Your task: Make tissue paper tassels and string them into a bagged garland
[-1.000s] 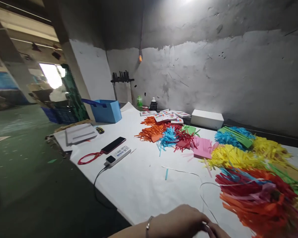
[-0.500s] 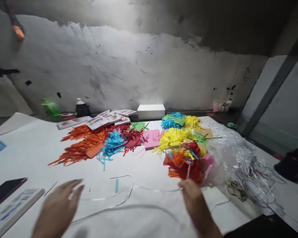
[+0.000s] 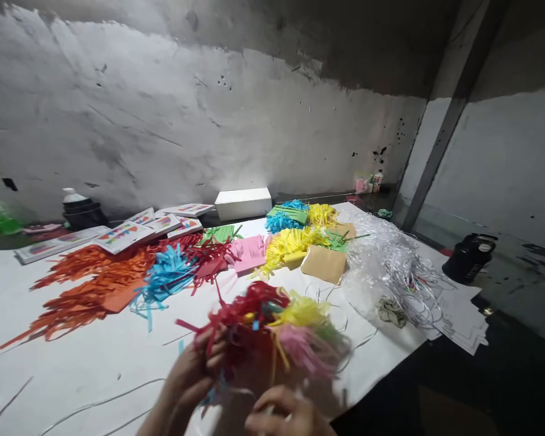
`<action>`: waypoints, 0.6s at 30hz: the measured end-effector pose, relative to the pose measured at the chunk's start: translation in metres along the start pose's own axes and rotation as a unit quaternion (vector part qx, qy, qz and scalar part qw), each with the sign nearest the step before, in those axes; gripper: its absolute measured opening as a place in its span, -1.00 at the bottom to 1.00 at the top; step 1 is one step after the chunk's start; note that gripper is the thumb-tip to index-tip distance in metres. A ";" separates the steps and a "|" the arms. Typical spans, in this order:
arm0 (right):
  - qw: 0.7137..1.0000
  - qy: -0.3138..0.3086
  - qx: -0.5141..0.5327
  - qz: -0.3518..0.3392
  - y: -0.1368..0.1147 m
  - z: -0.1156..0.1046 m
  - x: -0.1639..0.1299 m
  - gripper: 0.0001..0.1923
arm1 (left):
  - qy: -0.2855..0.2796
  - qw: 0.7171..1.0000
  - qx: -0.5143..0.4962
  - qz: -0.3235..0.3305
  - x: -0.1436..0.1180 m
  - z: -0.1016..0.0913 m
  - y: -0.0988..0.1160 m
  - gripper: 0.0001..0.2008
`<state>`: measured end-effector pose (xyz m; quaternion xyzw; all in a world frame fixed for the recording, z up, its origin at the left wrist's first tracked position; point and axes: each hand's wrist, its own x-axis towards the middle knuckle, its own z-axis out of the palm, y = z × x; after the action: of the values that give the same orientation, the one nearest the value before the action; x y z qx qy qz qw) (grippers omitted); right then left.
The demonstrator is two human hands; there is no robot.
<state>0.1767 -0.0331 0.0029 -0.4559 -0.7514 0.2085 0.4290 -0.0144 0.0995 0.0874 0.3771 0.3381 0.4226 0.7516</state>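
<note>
A mixed bunch of fringed paper tassels (image 3: 258,309), red, yellow, pink and some blue, is held up over the front of the white-covered table. My left hand (image 3: 195,369) is closed on its red strips at the left side. Just below the bunch, my right hand (image 3: 290,415) has curled fingers, smeared by motion; whatever they pinch is hidden. A pale cord (image 3: 243,392) shows between the hands. More thin white cord (image 3: 104,399) lies on the table to the left.
Orange tassels (image 3: 91,284), blue ones (image 3: 170,269) and yellow ones (image 3: 295,245) lie across the table. Behind them are printed packs (image 3: 122,235) and a white box (image 3: 243,204). Clear plastic strands (image 3: 381,254) heap at right, near a black container (image 3: 470,258).
The mixed tassel bunch has come off the table toward me, into my left hand. Both hands have drawn together. My view has turned right, and a tan paper piece is now uncovered.
</note>
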 end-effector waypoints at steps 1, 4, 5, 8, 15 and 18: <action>0.999 0.047 -0.020 0.013 0.007 -0.015 -0.003 -0.75 | 0.034 0.998 -0.042 0.035 -0.002 -0.006 0.016 -0.70; 0.970 0.184 -0.099 0.120 0.030 -0.060 -0.007 -0.66 | 0.106 0.980 -0.138 0.098 -0.008 -0.011 0.044 -0.60; 0.965 0.188 -0.112 0.147 0.039 -0.071 -0.006 -0.67 | 0.117 0.975 -0.159 0.097 -0.010 -0.009 0.047 -0.58; 0.966 0.123 -0.132 0.183 0.059 -0.084 0.001 -0.71 | 0.133 0.967 -0.203 0.074 -0.015 0.000 0.048 -0.57; 0.970 -0.079 -0.123 0.194 0.065 -0.067 0.057 -0.26 | 0.146 0.935 -0.286 0.150 -0.054 0.007 0.077 -0.57; 0.970 -0.180 -0.058 0.150 0.055 -0.055 0.095 0.10 | 0.142 0.921 -0.301 0.203 -0.072 0.016 0.089 -0.56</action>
<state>0.2300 0.0719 0.0374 -0.5428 -0.7499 0.3051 0.2235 -0.0652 0.0631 0.1849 0.1299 0.2146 0.6970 0.6718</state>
